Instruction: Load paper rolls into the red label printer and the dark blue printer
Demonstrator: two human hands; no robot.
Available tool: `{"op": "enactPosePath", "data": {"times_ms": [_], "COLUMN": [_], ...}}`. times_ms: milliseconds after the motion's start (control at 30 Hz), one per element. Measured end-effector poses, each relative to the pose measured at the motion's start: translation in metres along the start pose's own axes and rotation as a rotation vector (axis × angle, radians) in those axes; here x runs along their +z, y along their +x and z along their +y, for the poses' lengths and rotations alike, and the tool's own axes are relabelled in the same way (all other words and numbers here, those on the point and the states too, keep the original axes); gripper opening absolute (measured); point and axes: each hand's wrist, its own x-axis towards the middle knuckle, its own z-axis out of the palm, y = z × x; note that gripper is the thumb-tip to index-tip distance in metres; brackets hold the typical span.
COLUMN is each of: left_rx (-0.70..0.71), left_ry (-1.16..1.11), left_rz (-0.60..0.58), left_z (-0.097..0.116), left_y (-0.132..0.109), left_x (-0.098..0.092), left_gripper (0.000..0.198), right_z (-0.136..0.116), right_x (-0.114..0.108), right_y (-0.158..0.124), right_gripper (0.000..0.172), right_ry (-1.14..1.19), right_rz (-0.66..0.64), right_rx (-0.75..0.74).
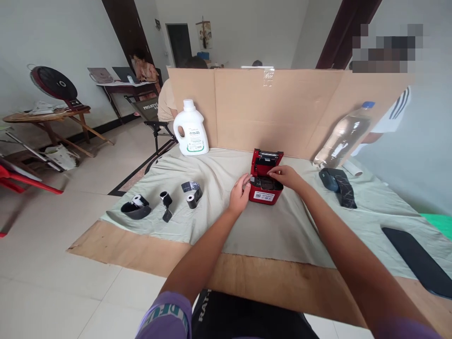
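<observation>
A small red label printer (263, 194) stands on the cloth in front of me, its lid (267, 157) tipped up and back. Dark material (265, 183) lies in the opened compartment; its exact shape is hard to make out. My left hand (240, 192) grips the printer's left side, with thumb and fingers at the edge. At the right rim of the compartment, my right hand (282, 175) has its fingers pinched together, and what lies between them is too small to tell. A white label with a printed code is on the printer's front.
Several partly unwound black rolls, one of them the middle roll (165, 197), lie to the left. A white detergent jug (192, 132), cardboard screen (264, 113) and clear bottle (344, 134) stand behind. At right are a dark device (328, 180) with black strip and a phone (416, 259).
</observation>
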Motion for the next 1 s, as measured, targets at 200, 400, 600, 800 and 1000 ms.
{"op": "enactPosePath", "data": {"times_ms": [200,400,600,800,1000], "left_rx": [0.018,0.044,0.059,0.032,-0.011], "left_ry": [0.119,0.179,0.178,0.177,0.147], "left_rz": [-0.008,-0.014,-0.016,-0.014,-0.084], "left_z": [0.000,0.000,0.001,0.005,-0.003], "left_y": [0.000,-0.001,0.001,0.000,0.006], "left_x": [-0.001,-0.003,-0.003,-0.004,-0.003], "left_gripper": [0.042,0.043,0.043,0.041,0.042], "right_z": [-0.026,-0.042,-0.049,-0.121,-0.189], "right_x": [0.002,0.014,-0.022,0.003,0.134], "right_y": [0.053,0.070,0.050,0.037,0.091], "right_gripper": [0.024,0.019,0.014,0.041,0.027], "right_ry": [-0.451,-0.521,-0.333,0.051,0.192], "right_rz": [-0.455,-0.694,-0.377,0.094,0.261], "right_rx": [-0.151,0.130,-0.077,-0.186,-0.108]}}
